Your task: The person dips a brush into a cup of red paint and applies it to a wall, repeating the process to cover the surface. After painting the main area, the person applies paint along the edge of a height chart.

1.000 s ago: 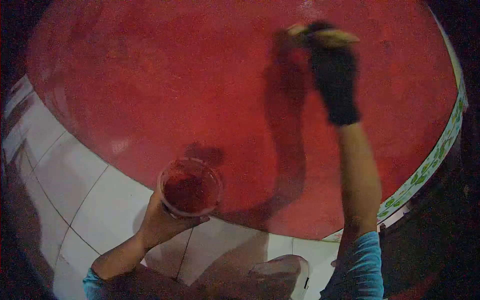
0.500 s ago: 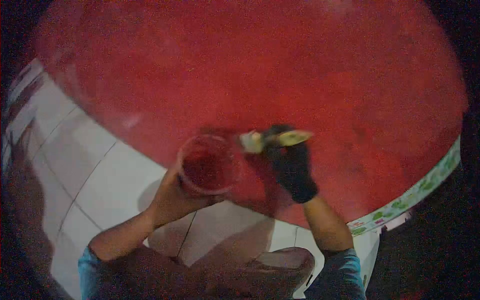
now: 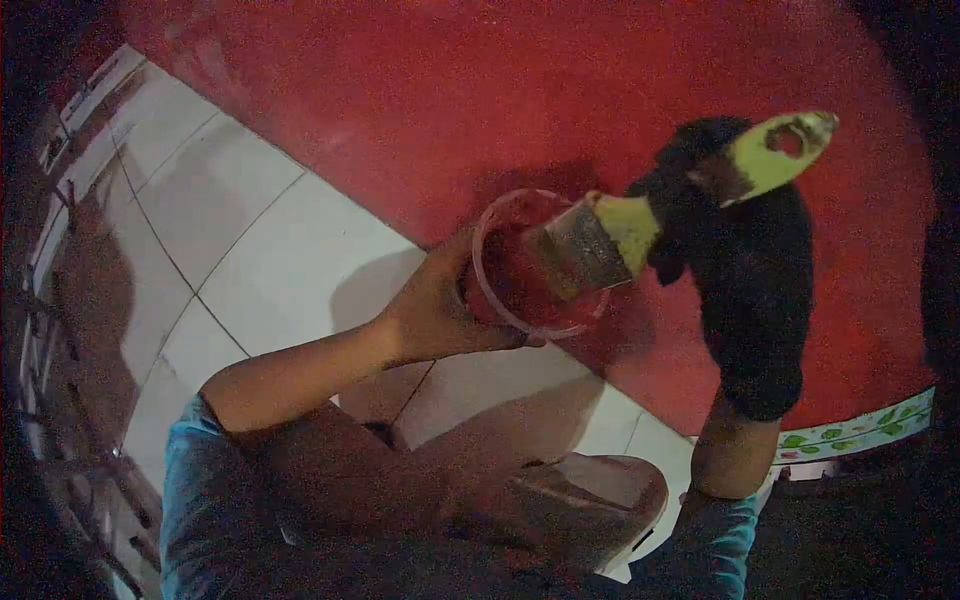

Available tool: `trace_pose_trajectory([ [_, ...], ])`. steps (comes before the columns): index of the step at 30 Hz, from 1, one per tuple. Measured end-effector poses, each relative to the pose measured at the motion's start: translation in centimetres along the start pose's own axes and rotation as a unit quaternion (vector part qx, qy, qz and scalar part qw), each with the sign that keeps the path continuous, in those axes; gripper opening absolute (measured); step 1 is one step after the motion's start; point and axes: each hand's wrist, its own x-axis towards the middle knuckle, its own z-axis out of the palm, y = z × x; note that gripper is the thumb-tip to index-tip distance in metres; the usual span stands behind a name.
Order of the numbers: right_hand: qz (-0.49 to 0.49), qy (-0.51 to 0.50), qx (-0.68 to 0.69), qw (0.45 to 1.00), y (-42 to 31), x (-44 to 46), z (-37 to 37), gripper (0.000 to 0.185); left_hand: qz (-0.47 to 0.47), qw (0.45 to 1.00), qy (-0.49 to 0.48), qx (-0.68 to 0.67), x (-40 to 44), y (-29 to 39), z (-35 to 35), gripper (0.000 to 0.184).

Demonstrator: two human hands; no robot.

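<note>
Brush point(image 3: 628, 226) clenched in curled, gloved right hand point(image 3: 745, 245).

Brush point(image 3: 626, 230): flat and wide, held at a slant, tail end higher than the working end from where I stand.
Handle: yellow-green, smeared dark red near the middle, with a hole by its tip.
Metal band: dull, grimy, stained.
Bristles: over the cup's mouth, hard to make out against the red.
Cup point(image 3: 497, 303): clear, round, open-topped, slightly tipped.
Cup's inside: dark red, streaked; how full, I can't tell.
</note>
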Motion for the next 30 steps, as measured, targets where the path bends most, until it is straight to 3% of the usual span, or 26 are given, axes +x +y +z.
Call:
trace_pose_trajectory([
  [2,0.041,-0.030,0.055,0.997,0.2,-0.1,0.3,0.012,-0.041,0.999,-0.026,0.010,-0.1,0.0,-0.2,0.097],
  [5,-0.052,-0.055,-0.061,0.995,1.1,-0.1,1.0,0.012,-0.104,0.991,-0.069,0.052,-0.2,-0.8,-0.6,0.112],
  [7,-0.115,-0.069,-0.140,0.981,1.6,-0.2,1.5,0.011,-0.095,0.992,-0.058,0.058,-0.2,-0.5,-0.6,0.111],
  [10,-0.143,-0.046,-0.143,0.978,2.2,-0.3,2.2,0.011,-0.099,0.993,-0.048,0.036,-0.1,0.1,-0.7,0.109],
  [17,-0.038,-0.048,-0.064,0.996,2.0,0.0,2.6,0.011,-0.076,0.996,-0.040,-0.015,-0.4,-0.8,-0.5,0.107],
  [19,-0.234,-0.023,-0.256,0.938,3.2,0.0,2.8,0.012,-0.089,0.995,-0.043,-0.017,-0.5,-1.0,-0.5,0.108],
  [20,-0.234,-0.023,-0.256,0.938,3.2,0.0,2.9,0.012,-0.101,0.994,-0.045,-0.019,-0.6,-1.1,-0.5,0.110],
  [22,-0.113,-0.003,-0.081,0.990,2.9,-0.1,3.1,0.013,-0.085,0.995,-0.039,-0.025,-0.5,-1.3,-0.4,0.110],
  [26,-0.037,-0.042,-0.083,0.995,2.6,0.1,1.4,0.015,-0.078,0.996,-0.032,-0.022,-0.1,-1.3,-0.3,0.112],
  [28,0.160,-0.001,0.114,0.981,2.3,0.1,1.1,0.018,-0.077,0.997,-0.030,-0.003,-0.1,-1.0,-0.6,0.111],
  [30,0.138,0.046,0.144,0.979,3.7,-0.3,1.7,0.019,-0.074,0.997,-0.025,0.017,0.0,-0.8,-0.9,0.111],
])
